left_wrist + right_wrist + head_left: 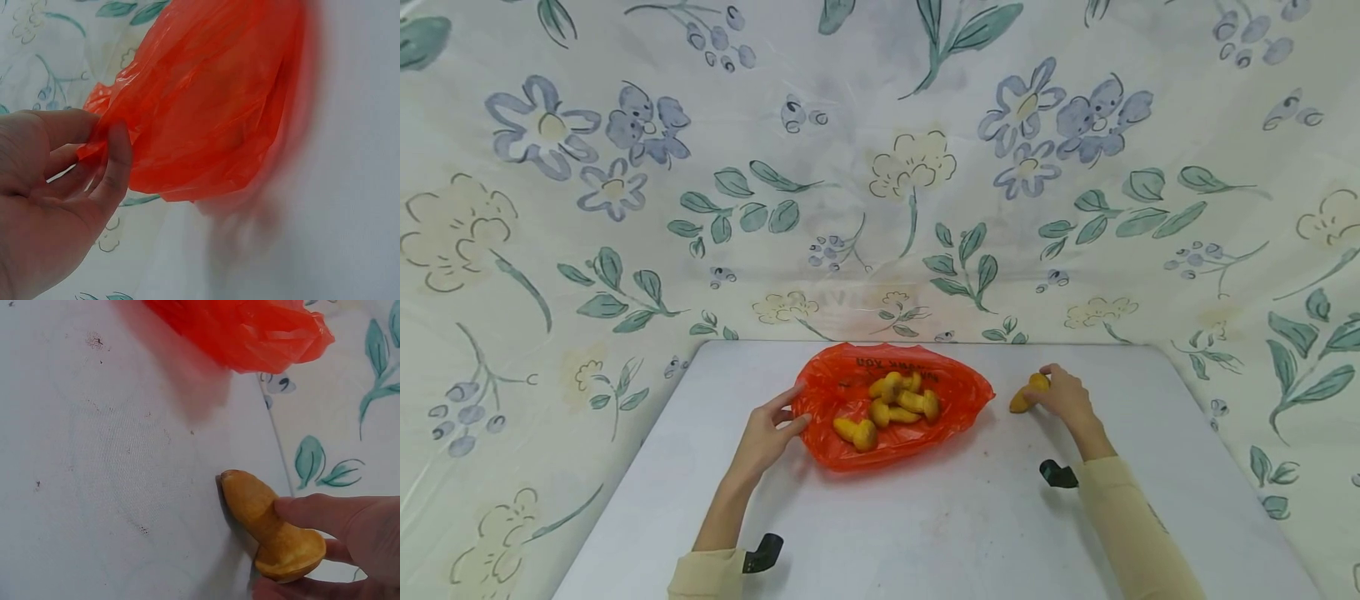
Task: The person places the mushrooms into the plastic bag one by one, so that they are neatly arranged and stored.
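A red plastic bag [827, 454] lies spread on the white table with its mouth wide. Inside it are several yellow-brown mushrooms [891, 414]. My left hand [767, 435] pinches the bag's left rim; in the left wrist view the thumb and fingers [117, 156] hold the thin film. To the right of the bag, my right hand [1067, 400] grips a single mushroom [269, 528] between thumb and fingers. Its stem end points left, and its cap is partly covered by the fingers. In the right wrist view the mushroom is at the table surface; whether it touches cannot be told.
The white table [925, 533] has small dark specks on it. Its far edge meets a hanging floral cloth [880, 208], which also borders both sides. A black camera piece [763, 553] sticks out by the left wrist, and another black piece [1057, 473] by the right.
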Tool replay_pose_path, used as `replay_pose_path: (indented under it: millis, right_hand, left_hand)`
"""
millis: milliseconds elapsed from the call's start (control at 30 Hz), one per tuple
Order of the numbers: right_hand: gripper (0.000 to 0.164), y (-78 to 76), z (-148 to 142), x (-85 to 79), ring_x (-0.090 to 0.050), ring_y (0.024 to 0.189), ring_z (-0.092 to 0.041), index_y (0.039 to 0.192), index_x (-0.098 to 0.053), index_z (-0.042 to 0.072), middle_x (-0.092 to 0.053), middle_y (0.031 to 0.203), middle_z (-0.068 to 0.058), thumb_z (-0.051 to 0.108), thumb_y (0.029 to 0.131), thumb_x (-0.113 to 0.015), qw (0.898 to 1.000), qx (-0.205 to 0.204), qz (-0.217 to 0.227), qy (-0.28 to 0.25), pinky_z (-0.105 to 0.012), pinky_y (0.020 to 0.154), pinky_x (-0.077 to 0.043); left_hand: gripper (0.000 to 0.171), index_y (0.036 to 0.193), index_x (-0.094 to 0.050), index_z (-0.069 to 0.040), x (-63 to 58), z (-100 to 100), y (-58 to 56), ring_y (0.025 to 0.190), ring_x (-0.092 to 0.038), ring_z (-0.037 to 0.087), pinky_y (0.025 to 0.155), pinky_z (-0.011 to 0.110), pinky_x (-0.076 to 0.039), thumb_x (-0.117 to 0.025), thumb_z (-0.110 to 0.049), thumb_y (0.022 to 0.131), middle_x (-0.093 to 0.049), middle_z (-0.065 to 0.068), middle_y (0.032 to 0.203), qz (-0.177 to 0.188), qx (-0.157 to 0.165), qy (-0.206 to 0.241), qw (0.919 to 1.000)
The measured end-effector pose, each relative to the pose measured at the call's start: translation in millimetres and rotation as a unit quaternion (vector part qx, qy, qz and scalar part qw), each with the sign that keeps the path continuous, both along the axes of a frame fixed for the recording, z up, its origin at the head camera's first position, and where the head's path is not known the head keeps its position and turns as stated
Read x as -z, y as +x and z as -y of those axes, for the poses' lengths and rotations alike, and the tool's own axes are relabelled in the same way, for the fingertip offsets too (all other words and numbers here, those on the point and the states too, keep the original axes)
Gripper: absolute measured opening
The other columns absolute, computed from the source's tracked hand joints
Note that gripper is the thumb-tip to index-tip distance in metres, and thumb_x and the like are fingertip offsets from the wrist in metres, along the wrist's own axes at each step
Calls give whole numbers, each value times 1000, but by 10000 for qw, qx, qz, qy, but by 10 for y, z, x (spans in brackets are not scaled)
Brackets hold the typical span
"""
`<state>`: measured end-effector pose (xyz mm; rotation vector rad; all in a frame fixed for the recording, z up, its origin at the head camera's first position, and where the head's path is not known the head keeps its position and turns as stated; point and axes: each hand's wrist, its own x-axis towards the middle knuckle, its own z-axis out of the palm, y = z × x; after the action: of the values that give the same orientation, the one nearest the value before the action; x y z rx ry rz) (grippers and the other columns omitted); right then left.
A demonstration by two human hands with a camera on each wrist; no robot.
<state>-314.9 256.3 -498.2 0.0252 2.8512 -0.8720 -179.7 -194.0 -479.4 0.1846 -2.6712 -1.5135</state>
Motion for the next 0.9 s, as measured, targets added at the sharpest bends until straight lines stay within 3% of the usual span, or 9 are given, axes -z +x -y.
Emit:
replay_pose_path:
  millis: [267,900]
  right_hand:
    - [61,-39,25,8,-60,93,-34,137,-43,-3,-55,127,-31,28,91,-68,9998,39,133,-109,-37,77,-58]
    - [61,-54,39,66,-60,88,-31,135,-43,0,-57,122,-28,32,90,-69,9994,90,-6,-339,-32,71,-57]
  left_hand:
    - [58,149,-44,-15,-1,0,-4,109,-62,28,84,26,-58,-64,-16,95,-55,15,141,3,13,0,10000]
    - [57,149,-44,-16,24,11,31,109,-61,28,83,24,-58,-64,-16,95,-56,15,139,34,-32,80,10000]
